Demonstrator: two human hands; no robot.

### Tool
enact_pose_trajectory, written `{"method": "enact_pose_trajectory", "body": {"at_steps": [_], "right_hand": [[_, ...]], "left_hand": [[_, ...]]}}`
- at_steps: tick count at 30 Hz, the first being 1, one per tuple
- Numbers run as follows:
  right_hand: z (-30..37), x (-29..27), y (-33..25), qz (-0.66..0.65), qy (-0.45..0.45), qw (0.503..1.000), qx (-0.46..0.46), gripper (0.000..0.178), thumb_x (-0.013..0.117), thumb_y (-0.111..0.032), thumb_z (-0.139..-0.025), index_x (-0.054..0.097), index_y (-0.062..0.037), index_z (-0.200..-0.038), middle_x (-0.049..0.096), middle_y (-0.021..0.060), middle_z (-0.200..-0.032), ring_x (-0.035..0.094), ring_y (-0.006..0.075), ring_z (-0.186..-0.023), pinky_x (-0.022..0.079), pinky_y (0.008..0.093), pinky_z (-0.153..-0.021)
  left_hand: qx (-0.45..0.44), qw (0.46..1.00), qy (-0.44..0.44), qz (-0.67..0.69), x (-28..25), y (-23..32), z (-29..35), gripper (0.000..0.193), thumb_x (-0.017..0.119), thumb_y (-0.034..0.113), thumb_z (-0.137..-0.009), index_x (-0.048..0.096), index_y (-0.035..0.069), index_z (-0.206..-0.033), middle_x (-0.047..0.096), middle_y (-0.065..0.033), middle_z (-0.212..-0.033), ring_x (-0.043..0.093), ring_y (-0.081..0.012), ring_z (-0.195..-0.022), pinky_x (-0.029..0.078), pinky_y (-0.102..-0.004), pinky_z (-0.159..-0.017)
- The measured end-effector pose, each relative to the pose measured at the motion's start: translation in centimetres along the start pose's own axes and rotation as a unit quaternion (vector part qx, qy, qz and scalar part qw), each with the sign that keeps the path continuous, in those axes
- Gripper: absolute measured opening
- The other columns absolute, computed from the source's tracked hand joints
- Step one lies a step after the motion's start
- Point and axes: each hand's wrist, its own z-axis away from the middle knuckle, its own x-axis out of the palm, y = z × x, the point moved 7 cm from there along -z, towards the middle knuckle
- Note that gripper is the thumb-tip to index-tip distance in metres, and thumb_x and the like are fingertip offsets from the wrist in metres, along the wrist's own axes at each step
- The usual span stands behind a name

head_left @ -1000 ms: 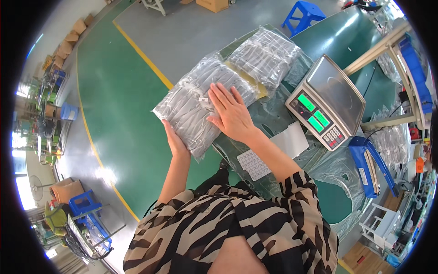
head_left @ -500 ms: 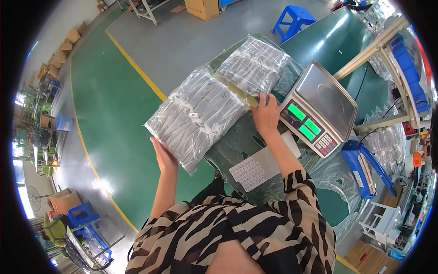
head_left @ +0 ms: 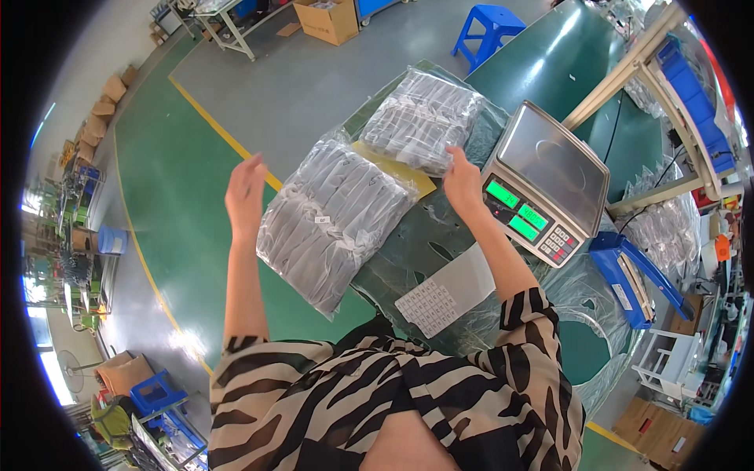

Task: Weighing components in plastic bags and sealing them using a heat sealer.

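Observation:
Two clear plastic bags packed with grey-white items lie on the plastic-covered table: a nearer large bag [head_left: 338, 212] with a small white label, and a farther bag [head_left: 420, 118]. My right hand [head_left: 462, 184] has its fingers closed at the farther bag's near right corner, seemingly pinching the film. To the left of the nearer bag, my left hand [head_left: 246, 192] is raised in the air, holding nothing, fingers stretched and slightly blurred. A yellow sheet [head_left: 404, 174] shows between the bags. A sheet of small white labels [head_left: 428, 304] lies below my right forearm.
A scale [head_left: 542, 184] with lit green displays stands right of my right hand. Beyond it are a blue-handled sealer [head_left: 628, 275] and a beige rack frame [head_left: 628, 74]. A blue stool [head_left: 488, 31] and a cardboard box [head_left: 328, 21] stand farther off.
My left hand has let go of the nearer bag's left edge and risen up and away. My right hand's spread fingers have closed at the farther bag's corner.

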Motion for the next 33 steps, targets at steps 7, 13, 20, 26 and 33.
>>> {"method": "enact_pose_trajectory", "body": {"at_steps": [7,13,20,26,33], "right_hand": [[-1.8,-0.7,0.1,-0.142,-0.034,0.981,0.127,0.023,0.044,-0.003,-0.089,0.059,-0.0035,-0.107,0.057,0.0093,-0.062,0.057,0.0158,-0.050,0.048,0.0320,-0.050],[-4.3,-3.4,-0.2,-0.184,-0.025,0.965,0.185,0.023,0.043,-0.003,-0.089,0.062,-0.0022,-0.102,0.058,0.0080,-0.063,0.057,0.0129,-0.050,0.048,0.0276,-0.049],[-7.5,-5.6,-1.0,-0.147,-0.038,0.964,0.219,0.026,0.043,-0.003,-0.087,0.066,-0.0038,-0.100,0.061,0.0081,-0.066,0.059,0.0123,-0.051,0.048,0.0253,-0.049],[-10.8,-8.4,0.1,-0.152,-0.009,0.964,0.220,0.027,0.044,-0.003,-0.086,0.067,-0.0029,-0.100,0.061,0.0078,-0.066,0.057,0.0114,-0.051,0.047,0.0249,-0.049],[-14.7,-10.8,-0.9,-0.152,0.003,0.966,0.211,0.033,0.041,0.001,-0.080,0.067,-0.0009,-0.099,0.061,0.0071,-0.067,0.055,0.0104,-0.051,0.047,0.0244,-0.049]], "left_hand": [[-0.019,0.939,-0.320,-0.124,10.8,-2.1,-7.8,0.052,0.070,0.036,-0.078,0.059,0.002,-0.117,0.060,-0.0133,-0.117,0.057,-0.0246,-0.109,0.044,-0.0349,-0.093],[0.092,0.863,-0.423,-0.260,17.9,-0.9,-10.0,0.075,0.076,0.036,-0.071,0.044,0.004,-0.131,0.058,-0.0175,-0.118,0.058,-0.0276,-0.106,0.045,-0.0337,-0.092],[0.056,0.805,-0.526,-0.267,27.6,-1.6,-8.4,0.115,0.082,0.030,-0.065,0.004,0.011,-0.147,0.057,-0.0214,-0.114,0.060,-0.0314,-0.098,0.050,-0.0359,-0.083],[-0.132,0.845,-0.517,0.027,27.7,-1.4,-6.3,0.111,0.077,0.014,-0.071,-0.003,0.019,-0.148,0.057,-0.0205,-0.110,0.064,-0.0302,-0.081,0.054,-0.0382,-0.072],[-0.342,0.847,-0.374,0.160,27.6,1.5,-3.0,0.103,0.063,-0.008,-0.073,0.001,0.026,-0.148,0.059,-0.0167,-0.098,0.063,-0.0268,-0.072,0.055,-0.0382,-0.060]]}}
